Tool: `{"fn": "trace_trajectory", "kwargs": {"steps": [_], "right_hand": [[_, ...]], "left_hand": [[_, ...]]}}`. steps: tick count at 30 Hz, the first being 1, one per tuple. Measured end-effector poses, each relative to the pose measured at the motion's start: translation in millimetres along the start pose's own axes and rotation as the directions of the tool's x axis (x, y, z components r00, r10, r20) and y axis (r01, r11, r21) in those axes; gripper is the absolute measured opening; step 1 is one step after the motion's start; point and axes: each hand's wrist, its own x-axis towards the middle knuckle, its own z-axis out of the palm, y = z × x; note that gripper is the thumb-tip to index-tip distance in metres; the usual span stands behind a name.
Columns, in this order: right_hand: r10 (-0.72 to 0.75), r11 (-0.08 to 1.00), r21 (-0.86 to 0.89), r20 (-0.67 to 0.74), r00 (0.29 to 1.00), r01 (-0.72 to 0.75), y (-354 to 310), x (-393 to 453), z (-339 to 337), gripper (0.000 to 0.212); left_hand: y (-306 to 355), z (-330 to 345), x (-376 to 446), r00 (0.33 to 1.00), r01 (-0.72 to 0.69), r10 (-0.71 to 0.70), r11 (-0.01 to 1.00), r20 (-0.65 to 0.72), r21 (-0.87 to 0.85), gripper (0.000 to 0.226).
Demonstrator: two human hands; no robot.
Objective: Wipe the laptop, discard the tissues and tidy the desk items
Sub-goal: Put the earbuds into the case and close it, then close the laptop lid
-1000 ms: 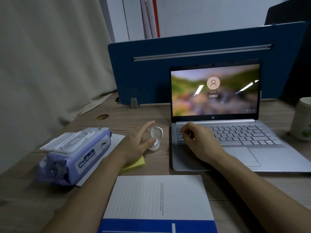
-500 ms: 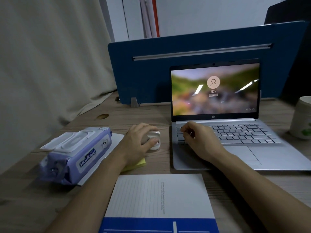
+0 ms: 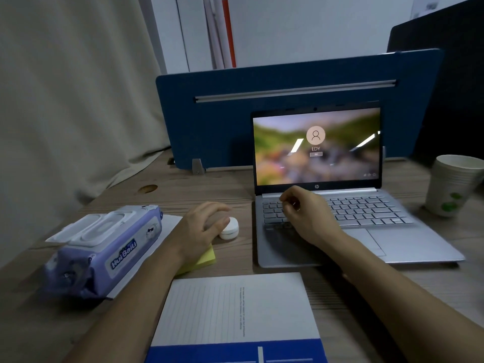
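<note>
An open silver laptop (image 3: pixel 408 242) stands on the wooden desk (image 3: pixel 230 189), its screen lit with a login page. My right hand (image 3: pixel 306 216) hovers over the left side of its keyboard, fingers curled together with nothing visible in them. Left of the laptop sits a small white earbud case (image 3: pixel 231 229) with its lid down. My left hand (image 3: pixel 201 226) rests on it, fingers and thumb wrapped over its left side. No tissue is in view.
A purple wet-wipes pack (image 3: pixel 110 244) lies on a white sheet at the left. Yellow sticky notes (image 3: pixel 205 260) lie under my left wrist. A lined notebook (image 3: pixel 235 310) lies near me, a paper cup (image 3: pixel 453 184) stands right. A blue divider (image 3: pixel 222 113) backs the desk.
The earbud case stood open a second ago; my left hand came down over it and pressed the lid shut. My right hand barely moved over the keyboard.
</note>
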Motion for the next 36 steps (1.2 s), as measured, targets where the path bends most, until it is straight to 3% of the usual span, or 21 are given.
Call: {"fn": "trace_trajectory", "kwargs": {"steps": [7,14,22,27,30,36], "right_hand": [[0.091,0.996,0.014,-0.009,0.996,-0.091,11,6,0,0.014],[0.159,0.986,0.051,-0.029,0.987,-0.157,22,26,-6,0.017],[0.055,0.960,-0.271,-0.050,0.997,-0.067,41,70,-32,0.037],[-0.050,0.873,-0.487,-0.028,0.998,0.030,52,103,-48,0.056],[-0.094,0.836,-0.546,-0.031,0.995,0.062,51,125,-57,0.065],[-0.053,0.774,-0.633,-0.018,0.998,0.030,46,172,-69,0.072]], "left_hand": [[2,4,3,0.992,0.039,-0.045,0.998,0.118,0.056,0.053],[7,13,10,0.987,-0.061,0.030,0.978,0.155,0.201,0.054],[19,28,36,0.988,0.024,-0.046,0.989,0.144,0.148,0.064],[8,26,28,0.991,0.070,-0.065,0.997,0.113,-0.033,0.066],[8,23,27,0.988,0.092,-0.078,0.991,0.130,-0.102,0.065],[18,23,29,0.985,0.084,-0.073,0.994,0.156,-0.066,0.069]]}}
